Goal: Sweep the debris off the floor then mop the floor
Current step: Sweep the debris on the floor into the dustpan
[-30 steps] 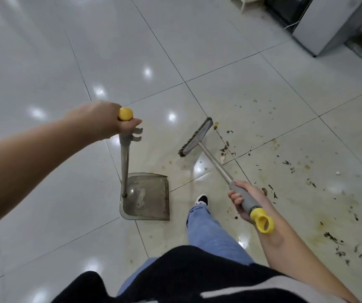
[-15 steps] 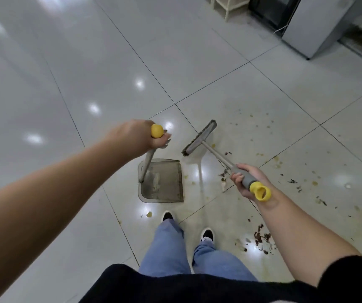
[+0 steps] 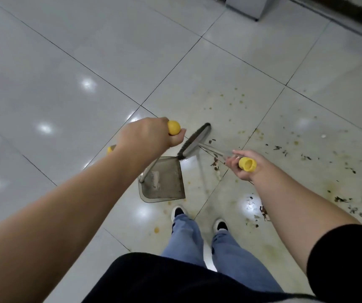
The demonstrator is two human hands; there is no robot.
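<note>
The glossy pale-grey tiled floor (image 3: 70,68) is stained yellowish to the person's right, and the dark leafy debris (image 3: 348,202) lies scattered there, most of it well off to the right of both hands, with a smaller cluster (image 3: 216,166) just right of the broom head and another (image 3: 255,212) near the right forearm. The translucent grey plastic dustpan (image 3: 164,184) sits flat on the floor in front of the feet, its open lip facing right toward the mess, its metal stem rising up and left to a yellow knob. The grey broom with a dark bristle strip (image 3: 194,142) stands with its head just above the dustpan's far right corner, the head's long axis running diagonally from near-left to far-right, and its metal shaft slanting back to the right. The left hand (image 3: 147,136) is curled round the dustpan's yellow knob; the right hand (image 3: 244,164) is wrapped round the broom's grey grip by its yellow end cap. The right hand is the nearer to the debris, so I judge that the broom must reach out rightward and draw back left toward the pan's lip.
</note>
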